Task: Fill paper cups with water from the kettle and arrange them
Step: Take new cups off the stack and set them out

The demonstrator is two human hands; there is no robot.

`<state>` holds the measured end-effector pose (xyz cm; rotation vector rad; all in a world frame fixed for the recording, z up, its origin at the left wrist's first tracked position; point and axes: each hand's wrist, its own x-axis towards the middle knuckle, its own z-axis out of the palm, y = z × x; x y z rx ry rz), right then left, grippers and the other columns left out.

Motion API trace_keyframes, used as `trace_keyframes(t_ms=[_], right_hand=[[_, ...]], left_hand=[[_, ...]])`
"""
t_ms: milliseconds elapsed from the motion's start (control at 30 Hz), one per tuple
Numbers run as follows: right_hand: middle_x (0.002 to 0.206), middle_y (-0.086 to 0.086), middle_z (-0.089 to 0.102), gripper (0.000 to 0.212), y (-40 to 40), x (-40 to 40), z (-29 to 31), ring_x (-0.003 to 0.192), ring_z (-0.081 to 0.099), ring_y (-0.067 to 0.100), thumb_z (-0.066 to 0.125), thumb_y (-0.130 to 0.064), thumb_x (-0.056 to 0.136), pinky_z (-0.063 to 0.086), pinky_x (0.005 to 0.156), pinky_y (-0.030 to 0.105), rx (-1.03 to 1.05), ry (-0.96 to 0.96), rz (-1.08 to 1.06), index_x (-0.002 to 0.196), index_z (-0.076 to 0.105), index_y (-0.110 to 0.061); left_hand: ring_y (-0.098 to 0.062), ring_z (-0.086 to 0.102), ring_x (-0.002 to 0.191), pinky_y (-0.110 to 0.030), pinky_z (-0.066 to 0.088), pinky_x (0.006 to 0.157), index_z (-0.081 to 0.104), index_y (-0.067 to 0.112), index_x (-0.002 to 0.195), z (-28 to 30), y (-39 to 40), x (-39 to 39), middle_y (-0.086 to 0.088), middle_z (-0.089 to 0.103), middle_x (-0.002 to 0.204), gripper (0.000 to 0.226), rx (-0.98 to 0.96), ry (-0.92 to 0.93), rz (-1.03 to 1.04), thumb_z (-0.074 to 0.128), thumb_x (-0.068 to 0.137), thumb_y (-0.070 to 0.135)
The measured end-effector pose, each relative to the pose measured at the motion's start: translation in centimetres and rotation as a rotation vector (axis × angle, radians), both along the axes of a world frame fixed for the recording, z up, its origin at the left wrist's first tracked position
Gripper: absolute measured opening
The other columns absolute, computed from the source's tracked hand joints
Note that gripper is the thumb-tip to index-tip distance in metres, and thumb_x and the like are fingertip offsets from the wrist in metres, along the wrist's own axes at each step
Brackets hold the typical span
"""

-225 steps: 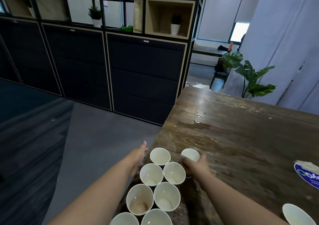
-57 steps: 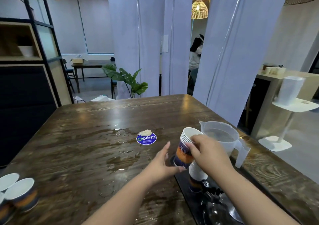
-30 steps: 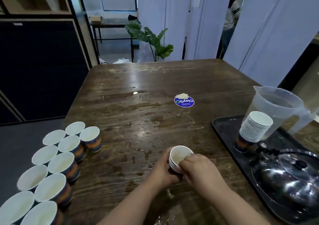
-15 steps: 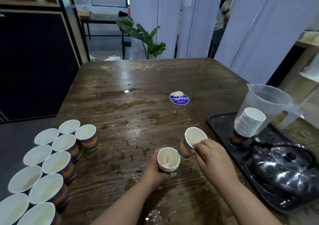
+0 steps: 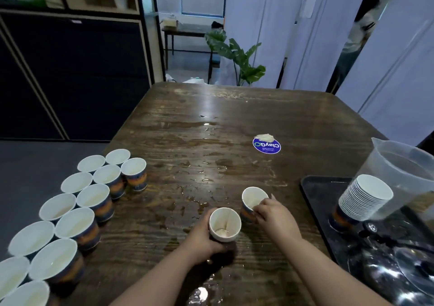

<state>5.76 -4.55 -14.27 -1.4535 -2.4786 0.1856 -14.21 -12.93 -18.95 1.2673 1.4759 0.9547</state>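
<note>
My left hand (image 5: 201,240) grips a paper cup (image 5: 225,224) near the table's front, its mouth tipped toward me. Just to its right, my right hand (image 5: 274,215) pinches the rim of a second paper cup (image 5: 252,201) that stands upright on the wood. Several cups (image 5: 89,197) stand in two rows along the left edge; some hold water. A stack of unused cups (image 5: 362,197) stands on the black tray (image 5: 314,188) at the right, next to the steel kettle (image 5: 404,270) and a clear plastic jug (image 5: 404,172).
The wooden table (image 5: 234,117) is wet with puddles in the middle and near the front edge. A round blue sticker (image 5: 267,145) lies toward the back right. Dark cabinets stand to the left, a potted plant (image 5: 237,56) behind the table.
The two nested cups were pulled apart. My right hand has set its cup upright on the table, right of the one in my left hand. The view has shifted left.
</note>
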Motion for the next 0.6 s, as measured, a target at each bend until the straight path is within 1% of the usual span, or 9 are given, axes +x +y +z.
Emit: trace_keyframes(t_ms=[67, 167, 200, 233, 300, 333, 433, 500, 600], right_hand=[[0.086, 0.010, 0.064, 0.021, 1.2, 0.1, -0.7, 0.093, 0.063, 0.031, 0.060, -0.024, 0.090, 0.024, 0.117, 0.034, -0.119, -0.040, -0.004, 0.087, 0.075, -0.010], [0.108, 0.008, 0.064, 0.022, 1.4, -0.1, -0.7, 0.112, 0.057, 0.029, 0.062, -0.024, 0.089, 0.008, 0.118, 0.030, -0.152, 0.029, 0.005, 0.103, 0.073, -0.011], [0.114, 0.006, 0.062, 0.025, 1.0, -0.2, -0.4, 0.114, 0.055, 0.027, 0.064, -0.022, 0.087, 0.010, 0.119, 0.033, -0.138, 0.100, 0.009, 0.109, 0.071, -0.012], [0.118, 0.005, 0.061, 0.028, 0.4, -0.3, 0.0, 0.115, 0.055, 0.026, 0.066, -0.021, 0.086, 0.019, 0.118, 0.037, -0.120, 0.191, 0.014, 0.113, 0.069, -0.014], [0.115, 0.002, 0.059, 0.027, -1.2, -0.6, 1.0, 0.103, 0.061, 0.024, 0.066, -0.026, 0.086, 0.044, 0.099, 0.038, -0.061, 0.338, -0.008, 0.111, 0.067, -0.017], [0.110, 0.000, 0.059, 0.024, -2.0, -0.7, 1.7, 0.096, 0.063, 0.023, 0.063, -0.032, 0.087, 0.048, 0.086, 0.034, -0.054, 0.348, -0.024, 0.108, 0.066, -0.019], [0.092, -0.006, 0.059, 0.032, -3.8, -0.9, 2.8, 0.089, 0.062, 0.021, 0.050, -0.058, 0.088, 0.042, 0.066, 0.030, -0.214, 0.125, -0.074, 0.094, 0.057, -0.026], [0.079, -0.007, 0.057, 0.042, -4.1, -1.0, 3.2, 0.088, 0.062, 0.022, 0.046, -0.066, 0.086, 0.040, 0.062, 0.029, -0.313, 0.018, -0.100, 0.079, 0.048, -0.025], [0.075, -0.007, 0.055, 0.046, -4.1, -1.6, 3.1, 0.089, 0.062, 0.021, 0.048, -0.065, 0.085, 0.039, 0.063, 0.029, -0.390, -0.002, -0.123, 0.067, 0.041, -0.023]], left_hand=[[0.000, 0.057, 0.107, -0.016, 0.044, 0.094, 0.046, 0.039, 0.118, -0.2, -0.1, 0.3, 0.013, 0.062, 0.115, 0.085, -0.012, 0.001, 0.039, 0.090, 0.046, 0.028], [0.000, 0.058, 0.104, -0.011, 0.044, 0.089, 0.046, 0.036, 0.115, -0.4, -0.3, 0.8, 0.013, 0.062, 0.114, 0.080, -0.012, -0.001, 0.105, 0.091, 0.054, 0.009], [0.000, 0.059, 0.102, -0.010, 0.045, 0.085, 0.047, 0.035, 0.114, -0.5, -0.4, 1.1, 0.012, 0.063, 0.113, 0.079, -0.006, 0.002, 0.128, 0.090, 0.055, 0.006], [0.000, 0.060, 0.100, -0.009, 0.046, 0.080, 0.048, 0.035, 0.114, -0.5, -0.6, 1.4, 0.013, 0.063, 0.112, 0.077, -0.001, 0.003, 0.155, 0.090, 0.057, 0.006], [-0.002, 0.062, 0.097, -0.010, 0.050, 0.067, 0.048, 0.038, 0.115, -0.2, -0.9, 2.0, 0.015, 0.063, 0.110, 0.075, 0.004, 0.009, 0.195, 0.089, 0.060, 0.006], [-0.002, 0.062, 0.096, -0.011, 0.050, 0.065, 0.048, 0.038, 0.114, -0.1, -1.0, 2.2, 0.016, 0.063, 0.108, 0.075, 0.009, 0.017, 0.208, 0.087, 0.061, 0.004], [0.001, 0.060, 0.093, -0.008, 0.047, 0.073, 0.049, 0.036, 0.108, -0.5, -1.0, 2.4, 0.014, 0.063, 0.105, 0.074, 0.025, 0.033, 0.257, 0.085, 0.059, -0.006], [0.001, 0.060, 0.093, -0.007, 0.045, 0.077, 0.049, 0.037, 0.107, -0.6, -1.0, 2.6, 0.013, 0.065, 0.105, 0.075, 0.013, 0.034, 0.271, 0.085, 0.058, -0.006], [0.000, 0.061, 0.093, -0.008, 0.046, 0.077, 0.049, 0.037, 0.111, -1.0, -0.9, 2.5, 0.011, 0.066, 0.106, 0.077, -0.009, 0.027, 0.269, 0.086, 0.057, -0.003]])
